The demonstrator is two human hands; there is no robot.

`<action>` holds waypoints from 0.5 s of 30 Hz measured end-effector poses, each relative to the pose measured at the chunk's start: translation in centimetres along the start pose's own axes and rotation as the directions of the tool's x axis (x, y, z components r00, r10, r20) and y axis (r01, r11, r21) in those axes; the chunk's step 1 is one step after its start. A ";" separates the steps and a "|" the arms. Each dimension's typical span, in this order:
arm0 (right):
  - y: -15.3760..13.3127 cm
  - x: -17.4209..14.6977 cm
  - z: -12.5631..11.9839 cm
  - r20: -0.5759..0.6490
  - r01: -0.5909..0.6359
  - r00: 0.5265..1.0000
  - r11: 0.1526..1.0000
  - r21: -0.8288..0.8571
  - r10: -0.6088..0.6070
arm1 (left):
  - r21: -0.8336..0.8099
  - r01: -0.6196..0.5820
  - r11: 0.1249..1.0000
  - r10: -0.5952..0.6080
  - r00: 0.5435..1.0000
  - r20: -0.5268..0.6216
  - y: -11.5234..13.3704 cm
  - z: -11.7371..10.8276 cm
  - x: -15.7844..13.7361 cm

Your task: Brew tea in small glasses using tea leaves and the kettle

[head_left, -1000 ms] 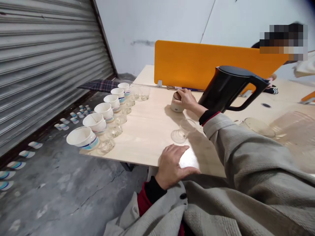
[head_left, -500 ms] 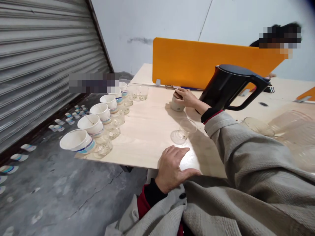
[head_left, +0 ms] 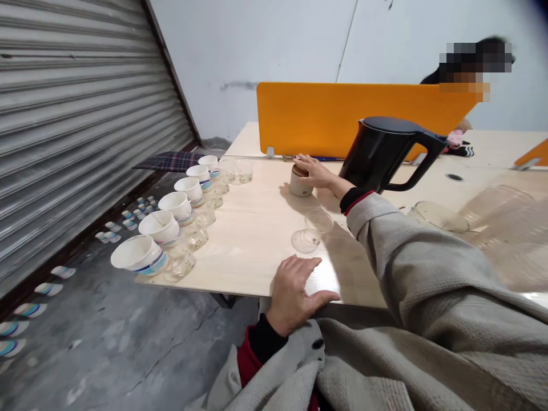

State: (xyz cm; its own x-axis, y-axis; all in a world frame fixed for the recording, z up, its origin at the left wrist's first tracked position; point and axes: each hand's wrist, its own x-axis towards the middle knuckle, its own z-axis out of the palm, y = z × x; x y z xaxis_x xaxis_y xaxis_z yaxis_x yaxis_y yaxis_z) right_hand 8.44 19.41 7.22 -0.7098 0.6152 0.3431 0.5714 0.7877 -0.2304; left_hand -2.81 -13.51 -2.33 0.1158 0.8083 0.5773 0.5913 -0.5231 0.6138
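Observation:
My right hand [head_left: 314,171] rests over a small beige jar [head_left: 301,186] with a brown lid, its fingers curled across the top. Much of the lid is hidden beneath them. Close to the table's front edge is my left hand [head_left: 295,291], thumb and fingers spread, holding nothing. A clear cup [head_left: 311,231] is on the table just beyond it, apart from both hands. To the right of the jar, partly behind my right forearm, stands a black electric kettle [head_left: 381,151].
White paper cups [head_left: 139,254] line the table's left edge, with clear cups [head_left: 194,237] beside them holding dark bits. An orange divider [head_left: 342,117] crosses the back; a person is beyond it. Clear cups [head_left: 496,228] are stacked at right. More paper cups [head_left: 49,288] stand on the floor.
The camera view has shifted slightly. My right hand stays over the jar, and my left hand keeps its spread pose near the table edge.

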 end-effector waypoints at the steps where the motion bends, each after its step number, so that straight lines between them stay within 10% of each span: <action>1: -0.1 -0.5 -0.3 -0.020 -0.013 1.000 1.000 0.008 0.013 | -0.002 0.006 1.000 -0.006 1.000 -0.002 0.0 0.0 0.0; 6: -1.2 -5.4 -2.7 -0.305 -0.074 0.950 0.997 0.005 0.072 | -0.005 0.004 1.000 -0.004 1.000 -0.021 0.0 0.1 -0.1; 10: 0.0 -11.1 -6.3 -0.742 -0.223 0.666 0.970 -0.101 0.076 | 0.012 0.006 1.000 -0.005 1.000 -0.009 -0.1 0.1 -0.1; 15: 8.5 -14.7 -9.2 -0.884 -0.602 0.320 0.793 0.087 0.341 | 0.027 0.018 0.999 -0.019 1.000 0.022 0.0 0.1 0.1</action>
State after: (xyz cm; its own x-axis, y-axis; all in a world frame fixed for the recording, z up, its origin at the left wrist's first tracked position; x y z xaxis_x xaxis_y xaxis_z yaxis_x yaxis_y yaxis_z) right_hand 27.50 16.77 8.65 0.3314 0.4368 0.8363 0.8448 0.2572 -0.4691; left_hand -2.76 -13.39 -2.32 0.1220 0.8239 0.5535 0.6149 -0.5005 0.6094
